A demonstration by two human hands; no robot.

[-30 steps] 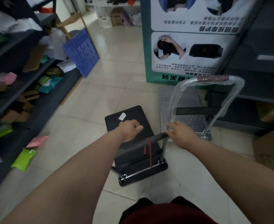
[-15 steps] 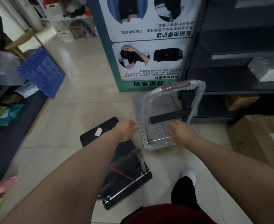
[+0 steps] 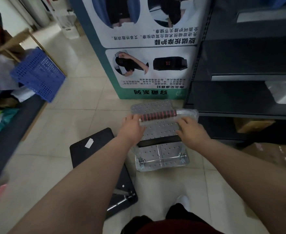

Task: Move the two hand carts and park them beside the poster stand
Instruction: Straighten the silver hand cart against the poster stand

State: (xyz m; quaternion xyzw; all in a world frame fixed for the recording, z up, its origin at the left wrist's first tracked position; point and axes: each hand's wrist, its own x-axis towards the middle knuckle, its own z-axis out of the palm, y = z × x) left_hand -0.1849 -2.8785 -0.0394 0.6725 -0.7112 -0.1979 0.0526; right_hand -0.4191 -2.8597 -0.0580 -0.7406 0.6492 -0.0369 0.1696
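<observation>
The silver hand cart point(image 3: 157, 130) stands on the floor directly in front of the green-and-white poster stand point(image 3: 149, 65). Its handle point(image 3: 162, 115), wrapped in clear plastic with a red ribbed grip, leans forward over the perforated deck. My left hand point(image 3: 132, 127) closes over the handle's left end. My right hand point(image 3: 191, 130) has its fingers spread, with the tips touching the handle's right end. The black hand cart point(image 3: 91, 146) lies on the floor to the left, under my left forearm, which hides much of it, with its handle down near the rear edge.
A dark metal shelf unit point(image 3: 240, 98) stands right of the poster stand, close against the silver cart. Cardboard boxes point(image 3: 273, 157) sit on the floor at right. A blue perforated crate point(image 3: 37, 76) and a low shelf of packets point(image 3: 2, 112) line the left side.
Both hands let go of the black cart's handle, which dropped down. They moved forward to the silver cart's handle, and that handle has tilted forward over its deck.
</observation>
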